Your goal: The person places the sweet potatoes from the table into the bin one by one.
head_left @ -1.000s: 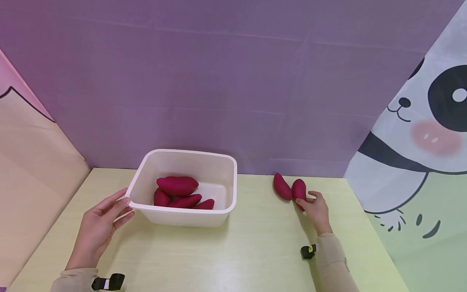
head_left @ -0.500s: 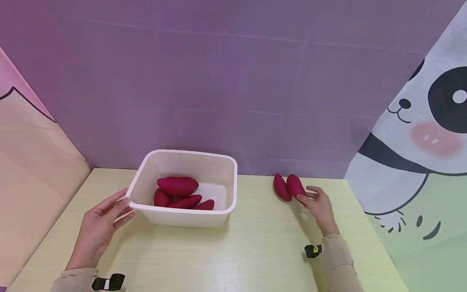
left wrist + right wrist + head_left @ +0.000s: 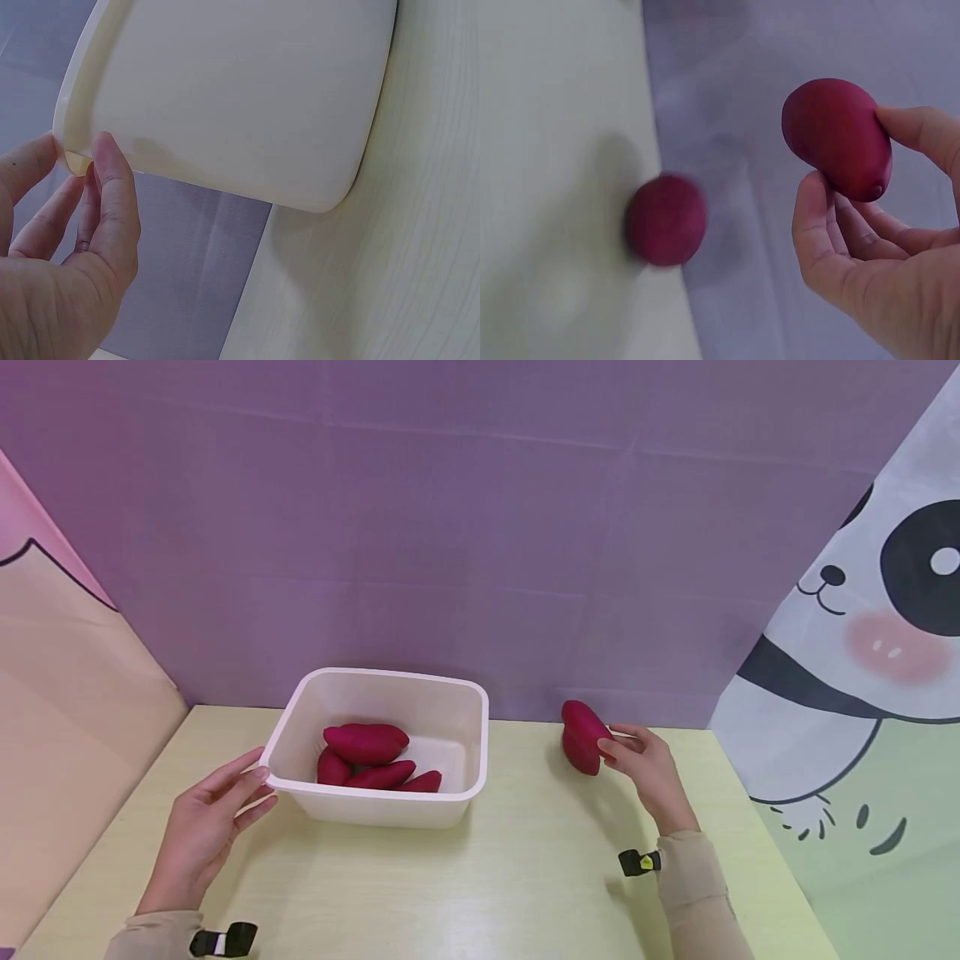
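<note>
My right hand (image 3: 645, 772) pinches a dark red sweet potato (image 3: 836, 139) between thumb and fingers, held up off the table. Behind and below it a second sweet potato (image 3: 581, 754) lies on the table, partly covered by the held one in the head view. On the left stands a white plastic bin (image 3: 375, 810) with several sweet potatoes (image 3: 367, 743) piled toward its left side. The left hand (image 3: 202, 831) grips the bin's near left rim corner, its thumb and fingertips on either side of the lip (image 3: 71, 112).
A pale wooden table (image 3: 525, 877) carries everything. A purple cloth backdrop (image 3: 480, 527) rises right behind its back edge. Side panels stand left and right, the right one printed with a panda (image 3: 862, 610). Black wrist cameras (image 3: 223, 940) sit on both sleeves.
The right hand has lifted the nearer sweet potato and carried it up and leftward, across the other one. My left hand and the bin have stayed in place.
</note>
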`<state>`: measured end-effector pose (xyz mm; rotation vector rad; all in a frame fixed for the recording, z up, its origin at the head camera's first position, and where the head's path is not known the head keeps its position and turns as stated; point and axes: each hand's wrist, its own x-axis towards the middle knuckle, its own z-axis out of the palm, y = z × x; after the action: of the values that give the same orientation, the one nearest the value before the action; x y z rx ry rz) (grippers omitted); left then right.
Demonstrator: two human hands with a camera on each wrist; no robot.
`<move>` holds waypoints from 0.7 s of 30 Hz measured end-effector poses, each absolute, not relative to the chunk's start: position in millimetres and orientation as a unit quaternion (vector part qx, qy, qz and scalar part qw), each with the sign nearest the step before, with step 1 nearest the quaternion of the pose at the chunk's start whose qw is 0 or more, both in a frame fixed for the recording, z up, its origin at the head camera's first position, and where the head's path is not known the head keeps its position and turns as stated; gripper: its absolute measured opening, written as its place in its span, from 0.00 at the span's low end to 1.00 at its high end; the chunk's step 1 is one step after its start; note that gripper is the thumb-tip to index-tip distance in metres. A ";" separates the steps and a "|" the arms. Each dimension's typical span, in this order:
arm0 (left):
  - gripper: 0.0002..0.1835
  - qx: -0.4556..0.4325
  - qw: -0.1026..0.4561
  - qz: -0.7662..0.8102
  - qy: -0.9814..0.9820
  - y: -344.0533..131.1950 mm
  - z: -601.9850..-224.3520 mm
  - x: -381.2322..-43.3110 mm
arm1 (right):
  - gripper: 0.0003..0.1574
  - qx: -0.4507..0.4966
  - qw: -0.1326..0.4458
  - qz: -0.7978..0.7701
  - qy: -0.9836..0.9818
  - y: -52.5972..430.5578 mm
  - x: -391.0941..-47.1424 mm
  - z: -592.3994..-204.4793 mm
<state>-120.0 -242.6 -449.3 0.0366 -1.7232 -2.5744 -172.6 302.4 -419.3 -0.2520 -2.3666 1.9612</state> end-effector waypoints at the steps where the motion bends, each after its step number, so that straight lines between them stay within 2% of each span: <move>1: 0.18 0.012 0.022 -0.831 -0.556 -242.7 -449.3 -120.1 | 0.30 -0.073 0.026 0.638 -0.766 299.5 -174.3 -415.6; 12: 0.18 0.012 0.022 -0.831 -0.556 -243.0 -448.6 -120.3 | 0.33 0.004 -0.017 0.620 -0.784 246.1 -203.3 -362.5; 21: 0.18 0.009 0.023 -0.828 -0.560 -242.5 -447.9 -120.4 | 0.35 0.095 -0.051 0.588 -0.801 178.4 -237.1 -327.9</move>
<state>-120.4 -242.5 -447.9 0.0280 -1.7329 -2.5646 -237.1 178.4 -327.9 0.3080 -2.6028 1.9112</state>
